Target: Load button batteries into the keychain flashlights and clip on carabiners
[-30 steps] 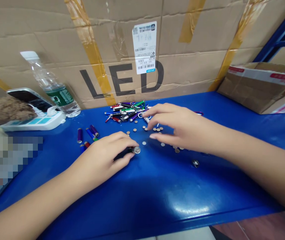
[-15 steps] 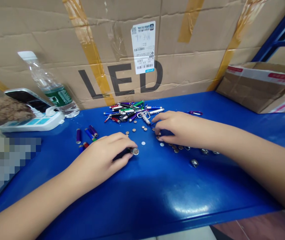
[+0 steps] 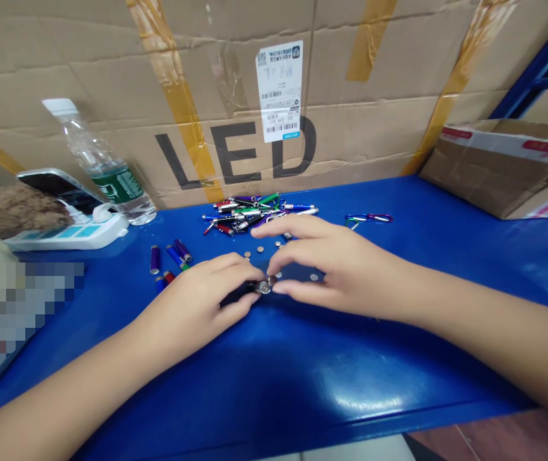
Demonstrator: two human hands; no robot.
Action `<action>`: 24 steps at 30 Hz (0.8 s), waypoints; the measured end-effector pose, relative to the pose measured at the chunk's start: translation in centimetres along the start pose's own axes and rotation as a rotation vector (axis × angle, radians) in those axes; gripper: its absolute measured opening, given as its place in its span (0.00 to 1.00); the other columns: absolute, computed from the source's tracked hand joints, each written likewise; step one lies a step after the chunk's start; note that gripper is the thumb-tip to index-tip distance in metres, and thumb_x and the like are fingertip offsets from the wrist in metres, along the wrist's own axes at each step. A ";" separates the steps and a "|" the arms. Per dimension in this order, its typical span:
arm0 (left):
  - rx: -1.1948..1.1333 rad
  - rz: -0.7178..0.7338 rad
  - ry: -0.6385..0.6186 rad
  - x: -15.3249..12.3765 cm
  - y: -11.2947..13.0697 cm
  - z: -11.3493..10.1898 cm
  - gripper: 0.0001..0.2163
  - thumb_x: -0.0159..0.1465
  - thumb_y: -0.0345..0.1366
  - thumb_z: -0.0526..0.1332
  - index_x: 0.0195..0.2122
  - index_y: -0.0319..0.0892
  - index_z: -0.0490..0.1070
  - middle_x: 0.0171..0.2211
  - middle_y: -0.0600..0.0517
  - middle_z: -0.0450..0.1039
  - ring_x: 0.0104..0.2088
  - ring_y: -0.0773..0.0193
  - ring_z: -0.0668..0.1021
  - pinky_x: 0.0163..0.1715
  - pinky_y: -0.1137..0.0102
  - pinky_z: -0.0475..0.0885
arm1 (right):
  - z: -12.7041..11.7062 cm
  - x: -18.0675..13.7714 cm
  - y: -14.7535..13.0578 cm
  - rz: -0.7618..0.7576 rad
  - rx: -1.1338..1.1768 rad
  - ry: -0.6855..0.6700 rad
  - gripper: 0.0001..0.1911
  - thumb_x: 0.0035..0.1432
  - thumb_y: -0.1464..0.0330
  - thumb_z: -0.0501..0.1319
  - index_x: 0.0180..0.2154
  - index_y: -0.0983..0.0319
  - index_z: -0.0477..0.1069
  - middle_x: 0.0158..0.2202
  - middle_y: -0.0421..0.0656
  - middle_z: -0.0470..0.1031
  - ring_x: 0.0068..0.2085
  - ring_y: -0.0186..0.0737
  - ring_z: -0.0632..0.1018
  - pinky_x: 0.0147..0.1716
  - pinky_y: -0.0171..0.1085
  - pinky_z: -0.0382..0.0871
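Observation:
My left hand is closed around a small dark penlight tube, its round metal end pointing right. Thumb and forefinger of my right hand pinch a button cell right at that end; whether it is partly inside, I cannot tell. Behind my hands lie several loose button cells on the blue tabletop. Farther back is a heap of coloured keychain penlights, partly covered by my right fingers. Several coloured tubes rest beyond my left hand.
A power strip, a phone and a water bottle stand at the back left. A large carton walls off the rear. Carabiner clips lie at right, before an open cardboard box.
My right hand has come left and nearer from the loose button cells, bringing one to the tube's end. My left hand stays nearly in place, still holding the tube.

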State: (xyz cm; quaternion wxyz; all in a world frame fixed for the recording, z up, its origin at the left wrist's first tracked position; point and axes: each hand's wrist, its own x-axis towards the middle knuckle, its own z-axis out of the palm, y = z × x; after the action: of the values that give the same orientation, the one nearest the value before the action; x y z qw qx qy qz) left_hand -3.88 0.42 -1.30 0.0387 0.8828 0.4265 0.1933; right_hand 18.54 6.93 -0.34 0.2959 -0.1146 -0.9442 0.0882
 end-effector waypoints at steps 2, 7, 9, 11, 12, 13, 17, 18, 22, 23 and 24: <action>0.005 0.004 0.003 0.0 0.0 0.0 0.07 0.66 0.33 0.56 0.43 0.43 0.72 0.39 0.52 0.74 0.41 0.65 0.77 0.42 0.73 0.71 | 0.6 0.0 -0.4 -0.025 -0.026 0.023 0.05 0.61 0.68 0.60 0.38 0.62 0.74 0.55 0.51 0.71 0.58 0.45 0.70 0.56 0.47 0.65; 0.009 0.000 0.003 -0.2 0.0 0.0 0.06 0.67 0.33 0.56 0.42 0.42 0.72 0.39 0.51 0.74 0.40 0.65 0.77 0.41 0.72 0.71 | 1.1 0.0 -0.2 -0.034 -0.036 0.035 0.07 0.60 0.67 0.61 0.40 0.62 0.73 0.54 0.51 0.71 0.57 0.45 0.71 0.56 0.46 0.66; 0.003 -0.006 0.000 -0.2 0.0 -0.1 0.06 0.66 0.33 0.57 0.42 0.43 0.72 0.39 0.52 0.74 0.40 0.65 0.77 0.41 0.72 0.71 | 0.9 0.0 -0.1 -0.046 -0.028 0.037 0.08 0.60 0.67 0.61 0.41 0.62 0.73 0.54 0.51 0.71 0.57 0.45 0.71 0.55 0.46 0.67; -0.004 -0.016 -0.001 -0.2 0.0 -0.1 0.07 0.66 0.33 0.57 0.43 0.43 0.71 0.40 0.52 0.74 0.41 0.65 0.77 0.42 0.72 0.71 | 0.7 0.0 -0.1 -0.067 -0.038 0.040 0.07 0.61 0.67 0.60 0.40 0.62 0.73 0.54 0.51 0.71 0.56 0.44 0.72 0.55 0.46 0.67; -0.008 -0.022 -0.003 -0.2 0.0 -0.1 0.07 0.66 0.34 0.57 0.44 0.44 0.71 0.40 0.52 0.74 0.41 0.64 0.77 0.43 0.71 0.71 | 0.5 0.0 -0.2 -0.079 -0.050 0.037 0.06 0.62 0.67 0.60 0.39 0.62 0.73 0.54 0.50 0.72 0.56 0.44 0.72 0.55 0.46 0.67; -0.012 -0.029 -0.004 -0.2 -0.1 -0.1 0.07 0.66 0.34 0.57 0.44 0.44 0.72 0.40 0.52 0.74 0.42 0.64 0.77 0.43 0.71 0.71 | 0.3 0.0 -0.2 -0.091 -0.066 0.033 0.06 0.62 0.68 0.59 0.39 0.61 0.74 0.54 0.50 0.72 0.56 0.44 0.72 0.54 0.46 0.67; -0.021 -0.048 -0.006 -0.2 -0.1 -0.1 0.07 0.66 0.34 0.57 0.43 0.45 0.72 0.41 0.52 0.75 0.42 0.64 0.77 0.44 0.71 0.72 | -1.0 0.0 0.7 -0.040 -0.146 0.041 0.07 0.62 0.69 0.57 0.37 0.61 0.74 0.51 0.48 0.74 0.53 0.45 0.73 0.52 0.46 0.68; -0.021 -0.051 -0.006 -0.1 -0.1 -0.2 0.07 0.66 0.34 0.57 0.43 0.45 0.72 0.41 0.52 0.75 0.42 0.64 0.77 0.44 0.71 0.72 | -1.3 0.0 1.1 -0.006 -0.163 0.037 0.07 0.62 0.69 0.57 0.37 0.61 0.75 0.50 0.48 0.74 0.52 0.45 0.74 0.51 0.46 0.68; -0.013 -0.062 -0.013 0.0 -0.1 -0.3 0.07 0.66 0.35 0.57 0.42 0.45 0.73 0.41 0.52 0.75 0.42 0.64 0.77 0.45 0.71 0.72 | -2.0 -0.2 2.6 0.064 -0.196 -0.026 0.07 0.61 0.69 0.58 0.35 0.61 0.75 0.47 0.48 0.76 0.50 0.46 0.75 0.50 0.47 0.69; -0.008 -0.061 -0.014 -0.1 -0.1 -0.3 0.07 0.66 0.35 0.57 0.42 0.45 0.73 0.41 0.53 0.75 0.42 0.64 0.77 0.45 0.71 0.72 | -1.9 -0.2 2.7 0.061 -0.192 -0.032 0.07 0.61 0.69 0.58 0.35 0.61 0.75 0.47 0.48 0.76 0.50 0.46 0.75 0.50 0.48 0.69; -0.002 -0.058 -0.016 -0.1 -0.1 -0.3 0.07 0.66 0.34 0.57 0.43 0.45 0.73 0.41 0.53 0.75 0.42 0.64 0.77 0.45 0.71 0.72 | -1.8 -0.2 2.6 0.049 -0.183 -0.029 0.07 0.61 0.68 0.58 0.36 0.61 0.75 0.48 0.48 0.75 0.51 0.46 0.75 0.50 0.47 0.69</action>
State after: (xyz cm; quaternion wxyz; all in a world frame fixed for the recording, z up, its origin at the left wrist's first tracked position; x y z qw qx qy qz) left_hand -4.08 0.38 -1.03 0.0485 0.8715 0.4512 0.1857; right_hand 20.20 9.58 0.38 0.2683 -0.1629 -0.9494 0.0105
